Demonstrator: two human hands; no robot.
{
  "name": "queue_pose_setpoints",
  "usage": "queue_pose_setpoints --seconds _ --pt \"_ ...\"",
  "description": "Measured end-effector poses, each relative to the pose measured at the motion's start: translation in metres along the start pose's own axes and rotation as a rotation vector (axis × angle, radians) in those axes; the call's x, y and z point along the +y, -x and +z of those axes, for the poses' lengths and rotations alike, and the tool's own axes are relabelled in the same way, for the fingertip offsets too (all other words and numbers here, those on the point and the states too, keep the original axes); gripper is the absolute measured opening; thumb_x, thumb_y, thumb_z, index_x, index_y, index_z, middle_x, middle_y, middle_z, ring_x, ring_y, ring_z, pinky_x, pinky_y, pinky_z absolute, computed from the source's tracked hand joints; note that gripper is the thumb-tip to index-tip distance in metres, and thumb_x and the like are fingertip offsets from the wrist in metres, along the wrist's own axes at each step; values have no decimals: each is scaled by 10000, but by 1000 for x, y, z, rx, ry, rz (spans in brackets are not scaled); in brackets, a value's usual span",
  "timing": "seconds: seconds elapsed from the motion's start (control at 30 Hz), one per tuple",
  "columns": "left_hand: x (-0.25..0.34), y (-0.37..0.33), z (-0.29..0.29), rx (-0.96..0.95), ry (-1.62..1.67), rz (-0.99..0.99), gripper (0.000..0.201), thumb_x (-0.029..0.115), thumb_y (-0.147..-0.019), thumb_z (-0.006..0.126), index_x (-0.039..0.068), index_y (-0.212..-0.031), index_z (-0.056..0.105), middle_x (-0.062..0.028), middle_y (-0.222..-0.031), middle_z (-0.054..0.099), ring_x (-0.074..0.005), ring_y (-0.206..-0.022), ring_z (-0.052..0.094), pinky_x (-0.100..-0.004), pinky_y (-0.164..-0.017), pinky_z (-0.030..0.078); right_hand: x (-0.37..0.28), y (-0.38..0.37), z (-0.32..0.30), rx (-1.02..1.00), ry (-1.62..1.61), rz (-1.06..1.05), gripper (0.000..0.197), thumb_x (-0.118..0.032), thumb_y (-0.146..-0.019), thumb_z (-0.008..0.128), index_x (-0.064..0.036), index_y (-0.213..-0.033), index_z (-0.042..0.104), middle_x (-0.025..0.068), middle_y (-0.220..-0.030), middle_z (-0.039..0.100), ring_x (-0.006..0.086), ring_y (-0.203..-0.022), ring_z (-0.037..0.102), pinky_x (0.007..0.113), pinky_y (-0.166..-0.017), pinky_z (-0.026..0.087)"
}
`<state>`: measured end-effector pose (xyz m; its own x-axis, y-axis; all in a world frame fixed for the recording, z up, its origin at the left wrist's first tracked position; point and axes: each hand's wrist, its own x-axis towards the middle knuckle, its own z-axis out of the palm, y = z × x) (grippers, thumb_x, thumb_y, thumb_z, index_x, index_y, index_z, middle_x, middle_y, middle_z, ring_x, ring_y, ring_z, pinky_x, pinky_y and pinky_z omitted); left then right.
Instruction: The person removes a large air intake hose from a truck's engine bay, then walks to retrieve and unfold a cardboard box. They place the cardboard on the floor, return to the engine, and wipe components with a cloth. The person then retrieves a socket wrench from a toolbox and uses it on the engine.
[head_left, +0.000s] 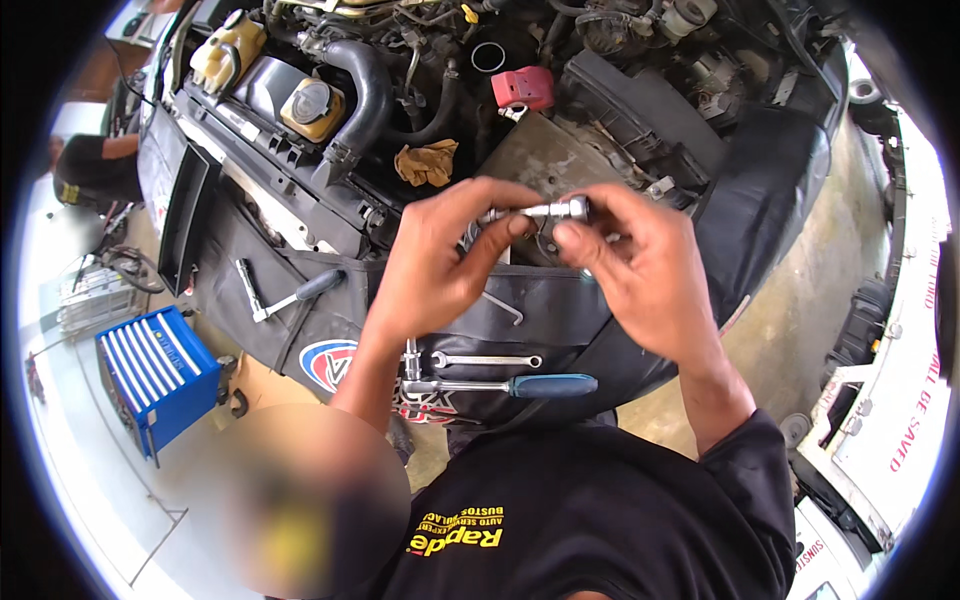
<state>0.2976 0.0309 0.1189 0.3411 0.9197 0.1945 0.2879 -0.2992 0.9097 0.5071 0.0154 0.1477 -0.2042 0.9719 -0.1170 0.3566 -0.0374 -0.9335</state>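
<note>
Over the front of an open engine bay, my left hand pinches a chrome socket extension between thumb and fingers. A socket sits at its right end, against the curled fingers of my right hand. Both hands are closed around this piece; part of it is hidden by the fingers. On the black fender cover below lie a ratchet with a blue handle, a combination wrench and a thin bent rod. To the left rests another ratchet.
Crumpled brown paper and a red plastic part lie in the engine bay. A yellowed reservoir stands beside a black hose. A blue tool cabinet is at left. Another person is at far left.
</note>
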Motion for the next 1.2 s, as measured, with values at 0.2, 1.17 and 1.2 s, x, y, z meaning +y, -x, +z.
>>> queue_pose_setpoints --seconds 0.2,1.17,1.2 --pt "-36 -40 -27 -175 326 -110 341 253 -1029 622 5 -1263 629 -42 -1141 685 -99 -1070 589 -286 -948 489 -24 -49 -14 81 211 -97 259 -249 -948 733 2 -994 690 56 -737 644 70 -689 542 262 -587 442" --pt "-171 -103 51 -421 -505 -416 846 684 -787 737 -79 -1125 599 -308 -1037 689 -450 -1004 681 -482 -871 519 93 -147 -59 336 183 -47 378 -359 -982 665 15 -931 689 87 -696 673 154 -636 623 341 -638 488" --pt "-169 -103 49 -469 -519 -374 901 744 -789 701 -89 -1116 598 -313 -1030 685 -446 -1022 679 -480 -888 517 95 -149 -53 332 223 -68 372 -352 -1010 650 7 -913 655 8 -695 630 56 -608 550 237 -591 453"
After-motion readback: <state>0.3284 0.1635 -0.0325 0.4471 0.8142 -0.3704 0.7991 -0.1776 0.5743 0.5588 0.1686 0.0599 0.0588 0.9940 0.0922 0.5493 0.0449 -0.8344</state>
